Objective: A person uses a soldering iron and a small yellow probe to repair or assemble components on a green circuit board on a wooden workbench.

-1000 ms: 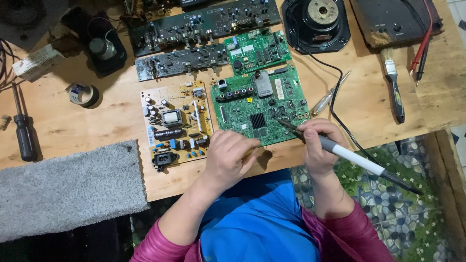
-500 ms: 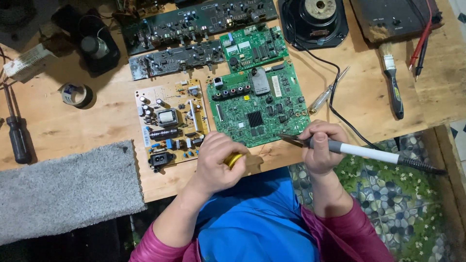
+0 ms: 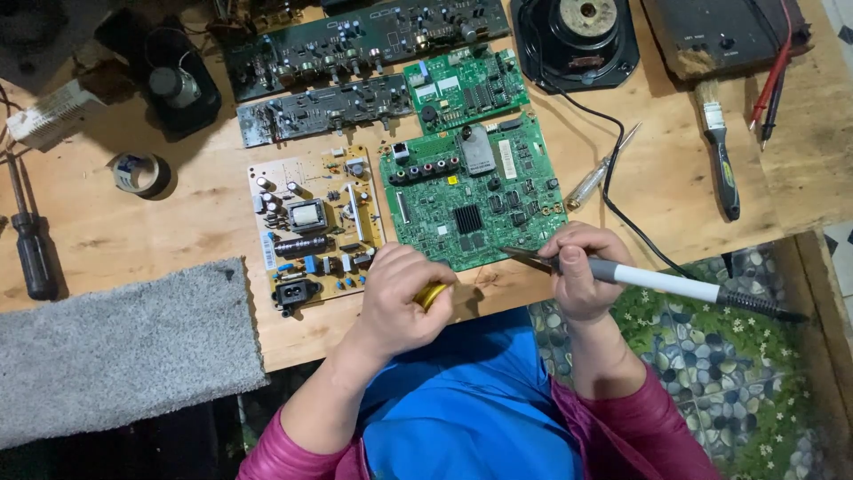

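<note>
1. Wooden table carries five circuit boards: two green, one beige, two dark long ones.
2. Large green board sits at table centre near the front edge; small green board lies just behind it, touching or nearly so.
3. Beige power board lies just left of the large green board.
4. Two dark long boards at the back: upper, lower.
5. Right hand is closed around one soldering iron, white-grey handle, tip over the front right corner of the large green board.
6. Left hand is curled around one small yellow round thing, mostly hidden, at the table's front edge; can't tell what it is.
7. One black cable runs from the speaker toward the right hand.
8. Two screwdrivers: clear-handled right of the large green board, black-handled at far left.
9. One paintbrush, one tape roll, one grey mat at front left.
10. Two probes, red and black, at the back right.
</note>
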